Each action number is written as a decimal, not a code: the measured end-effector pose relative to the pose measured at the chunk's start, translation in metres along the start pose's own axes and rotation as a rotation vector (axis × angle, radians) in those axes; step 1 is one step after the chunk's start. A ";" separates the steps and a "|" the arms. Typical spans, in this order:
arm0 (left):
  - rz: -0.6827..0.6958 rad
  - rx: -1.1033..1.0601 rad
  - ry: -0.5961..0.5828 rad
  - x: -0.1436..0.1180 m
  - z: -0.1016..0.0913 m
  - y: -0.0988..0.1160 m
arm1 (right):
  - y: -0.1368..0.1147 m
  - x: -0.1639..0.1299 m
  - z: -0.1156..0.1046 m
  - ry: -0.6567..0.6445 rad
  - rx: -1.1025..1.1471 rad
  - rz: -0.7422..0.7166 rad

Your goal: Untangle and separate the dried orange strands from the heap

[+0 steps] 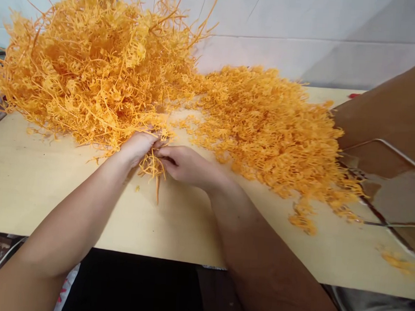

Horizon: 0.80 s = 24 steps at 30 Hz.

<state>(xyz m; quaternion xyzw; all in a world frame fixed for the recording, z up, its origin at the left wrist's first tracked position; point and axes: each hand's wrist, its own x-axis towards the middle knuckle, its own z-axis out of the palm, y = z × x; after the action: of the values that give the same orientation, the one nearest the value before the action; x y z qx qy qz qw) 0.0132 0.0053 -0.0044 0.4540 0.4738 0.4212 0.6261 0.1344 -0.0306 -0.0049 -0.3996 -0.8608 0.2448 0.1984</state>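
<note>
No lettering, label, brand, number or sign can be read. At the lower left, below the near edge of the flat, pale yellow worktop [185, 229], a narrow strip of white, sheet-like material [69, 284] carries a few bright red marks [61, 295]. Only a small part of it shows, and whether the marks are letters or a printed pattern cannot be told.

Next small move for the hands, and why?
Probably a short rightward tug by the right hand, with the left hand steadying the orange sprig. Both hands meet at that sprig, though the exact grip is hidden. Long stems stick out of the left heap; the right heap looks like shorter pieces, so plucking seems plausible.
</note>
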 end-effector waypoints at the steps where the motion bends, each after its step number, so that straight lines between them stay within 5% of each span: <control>1: 0.018 -0.004 0.013 -0.001 0.000 -0.001 | 0.001 -0.001 -0.002 0.017 0.029 0.011; 4: 0.036 -0.042 0.089 -0.003 0.003 -0.005 | 0.011 -0.005 -0.014 0.160 0.102 0.157; 9: 0.004 0.052 0.117 -0.002 0.007 -0.009 | 0.048 -0.012 -0.034 0.790 0.019 0.515; 12: 0.012 0.108 0.128 0.001 0.006 -0.010 | 0.060 -0.012 -0.036 0.958 -0.191 0.594; 15: 0.047 0.151 0.137 0.005 0.005 -0.015 | 0.046 -0.007 -0.027 0.888 -0.223 0.429; 18: 0.120 0.138 0.118 0.007 0.003 -0.020 | 0.020 0.000 -0.012 0.651 -0.088 0.263; 24: 0.069 0.171 0.121 0.005 0.003 -0.018 | 0.003 0.007 0.002 0.458 -0.072 0.253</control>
<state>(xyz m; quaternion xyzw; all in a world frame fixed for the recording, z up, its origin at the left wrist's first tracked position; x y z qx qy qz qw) 0.0191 0.0056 -0.0221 0.4957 0.5290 0.4271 0.5404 0.1310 -0.0235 -0.0073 -0.5558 -0.7448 0.1402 0.3416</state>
